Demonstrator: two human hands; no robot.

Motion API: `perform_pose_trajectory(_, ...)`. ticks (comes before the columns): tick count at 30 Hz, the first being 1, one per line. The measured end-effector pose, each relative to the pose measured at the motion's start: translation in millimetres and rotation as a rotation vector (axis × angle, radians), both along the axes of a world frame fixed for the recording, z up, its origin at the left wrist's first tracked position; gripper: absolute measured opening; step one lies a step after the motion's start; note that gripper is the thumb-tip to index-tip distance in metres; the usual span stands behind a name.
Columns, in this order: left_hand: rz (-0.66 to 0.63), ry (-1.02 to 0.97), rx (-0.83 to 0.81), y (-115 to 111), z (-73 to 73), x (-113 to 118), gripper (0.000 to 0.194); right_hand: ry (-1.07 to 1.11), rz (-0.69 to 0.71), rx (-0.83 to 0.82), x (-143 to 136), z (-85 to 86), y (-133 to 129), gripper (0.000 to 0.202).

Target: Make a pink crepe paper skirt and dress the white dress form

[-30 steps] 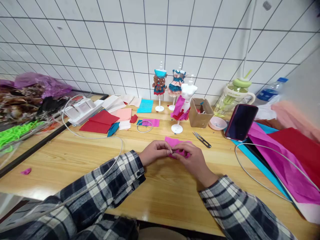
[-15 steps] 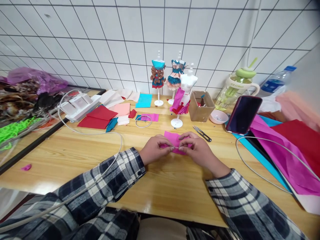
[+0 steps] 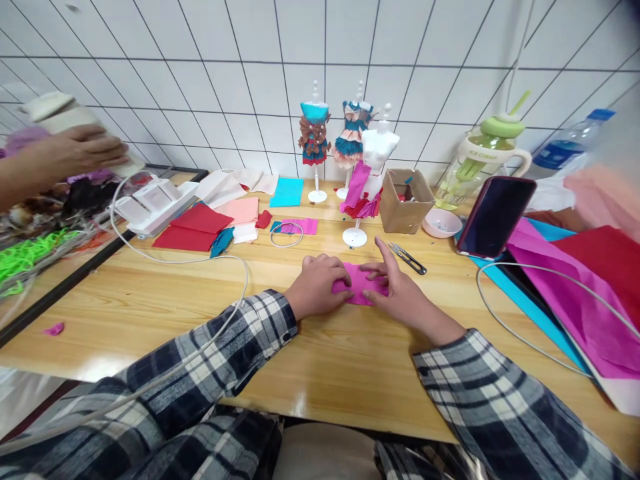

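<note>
A small piece of magenta crepe paper [image 3: 358, 288] lies at the table's middle, between my two hands. My left hand [image 3: 323, 287] is curled over its left end, thumb near the lower edge. At the right end, my right hand [image 3: 393, 290] has its thumb on the near side and bent fingers on the far side, with the index finger raised clear. Just behind stands a white dress form [image 3: 379, 148] on a stand, its lower part wrapped in magenta and red. Thread snips [image 3: 409, 259] lie beyond my right hand.
Two dressed forms stand behind, near a cardboard box [image 3: 407, 203], a pink bowl [image 3: 442, 223] and a propped phone [image 3: 496, 217]. Red sheets [image 3: 193, 230] and a power strip [image 3: 165, 207] lie left. Another person's hand [image 3: 85, 150] holds something pale at the far left. Cables cross the table.
My fingertips, pinched together at the paper's near edge before, have moved apart towards its ends, and my right index finger has lifted. Another person's hand has come in at the left.
</note>
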State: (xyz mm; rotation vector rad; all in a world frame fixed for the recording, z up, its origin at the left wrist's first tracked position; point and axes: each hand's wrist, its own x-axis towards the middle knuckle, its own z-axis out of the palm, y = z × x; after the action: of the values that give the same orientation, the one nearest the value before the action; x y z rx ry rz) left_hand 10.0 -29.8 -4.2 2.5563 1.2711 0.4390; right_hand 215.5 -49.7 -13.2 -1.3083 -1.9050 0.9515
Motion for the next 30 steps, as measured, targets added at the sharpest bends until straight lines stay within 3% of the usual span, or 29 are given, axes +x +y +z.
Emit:
perform_pose_trajectory(3, -0.012, -0.013, -0.033, -0.8, 0.0, -2.8, 0.019, -0.077, 0.049, 0.045, -4.8, -2.9, -1.9, 0.107)
perform_pose_trajectory(9, -0.029, -0.020, -0.071, 0.0, 1.1, -6.7, 0.034, -0.180, 0.090, 0.165, -6.7, -1.1, -2.8, 0.104)
perform_pose_trajectory(21, -0.044, -0.057, -0.039, -4.0, 0.8, -7.7, 0.005, -0.106, 0.153, 0.228, -7.0, 2.7, -4.5, 0.097)
perform_pose_trajectory(27, -0.044, -0.055, -0.023, -2.2, -2.0, -8.5, 0.036, -0.073, 0.150, 0.288, -7.2, -2.3, -2.2, 0.091)
perform_pose_trajectory(30, -0.058, -0.043, 0.021, -2.9, -2.3, -6.8, 0.020, -0.052, 0.161, 0.337, -7.5, 1.0, -2.7, 0.079)
